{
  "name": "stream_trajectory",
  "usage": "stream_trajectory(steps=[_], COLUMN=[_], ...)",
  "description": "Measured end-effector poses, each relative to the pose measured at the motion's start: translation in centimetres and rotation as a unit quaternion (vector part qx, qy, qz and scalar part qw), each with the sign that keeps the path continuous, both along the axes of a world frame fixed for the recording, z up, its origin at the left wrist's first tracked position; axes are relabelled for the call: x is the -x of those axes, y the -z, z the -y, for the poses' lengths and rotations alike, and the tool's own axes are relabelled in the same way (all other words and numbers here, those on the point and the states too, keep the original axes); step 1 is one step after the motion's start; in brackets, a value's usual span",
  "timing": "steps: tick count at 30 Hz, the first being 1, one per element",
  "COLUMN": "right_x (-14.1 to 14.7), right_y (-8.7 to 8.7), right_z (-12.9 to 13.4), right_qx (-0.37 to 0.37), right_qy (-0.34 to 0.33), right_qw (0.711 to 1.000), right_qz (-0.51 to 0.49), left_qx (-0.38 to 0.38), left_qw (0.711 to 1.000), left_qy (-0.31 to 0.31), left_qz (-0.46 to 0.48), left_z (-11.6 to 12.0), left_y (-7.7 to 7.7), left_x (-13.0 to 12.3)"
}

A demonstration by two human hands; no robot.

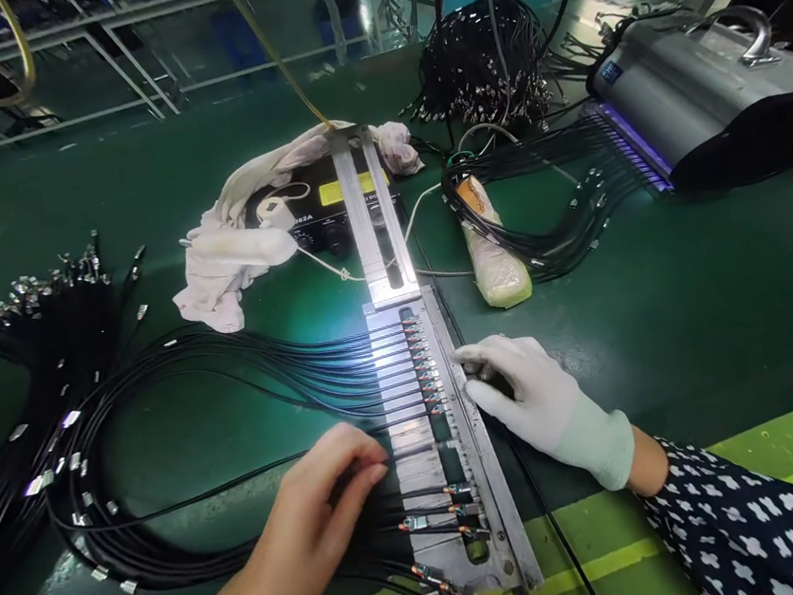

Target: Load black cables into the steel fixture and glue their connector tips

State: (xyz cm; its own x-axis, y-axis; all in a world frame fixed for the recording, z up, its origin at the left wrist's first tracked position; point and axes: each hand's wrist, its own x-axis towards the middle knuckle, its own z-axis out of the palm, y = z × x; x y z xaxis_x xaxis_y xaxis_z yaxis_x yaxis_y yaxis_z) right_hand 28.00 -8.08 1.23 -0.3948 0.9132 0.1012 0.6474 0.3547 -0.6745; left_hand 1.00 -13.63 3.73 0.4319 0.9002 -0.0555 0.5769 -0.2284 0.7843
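A long slotted metal fixture (416, 472) lies before me, with several black cables (317, 354) laid across it side by side. Their small metal connectors (421, 366) sit in a row along the slot. At the fixture's left edge my bare left hand (326, 497) is closed, thumb and index finger nearly together; what they pinch is hidden. My right hand (540, 396), in a white glove, has curled fingers and thumb against the fixture's right rail (473, 432). Loose cable ends with connectors (440, 589) lie across the fixture's near end.
At left lies a thick bundle of black cables (63, 326). A slotted metal bracket (375, 223) stands beyond the fixture, beside a black control box (321, 201) draped with white cloth (211, 271). A wrapped block (496, 257), a cable heap (480, 59) and a grey machine (708, 80) are farther right.
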Motion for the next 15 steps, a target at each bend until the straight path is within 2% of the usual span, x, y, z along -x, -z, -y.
stream_trajectory(steps=[2, 5, 9, 15], right_x=[0.0, 0.1, 0.1, 0.1], right_y=[0.0, 0.0, 0.0, 0.1], right_z=[-0.2, -0.3, -0.3, -0.3], right_qx=[0.005, 0.009, 0.011, 0.008], right_qy=[-0.001, -0.006, -0.007, -0.003], right_qw=[1.0, 1.0, 1.0, 1.0], right_qz=[-0.004, -0.012, -0.014, -0.015], left_qx=[-0.05, -0.092, -0.082, -0.098], left_qw=[0.998, 0.99, 0.977, 0.962], left_qy=[0.019, 0.09, 0.173, 0.215], left_qz=[-0.024, -0.061, -0.099, -0.135], left_z=[-0.6, -1.5, -2.7, -4.3], left_y=[0.2, 0.4, 0.2, -0.5], left_x=[0.4, 1.2, 2.0, 1.9])
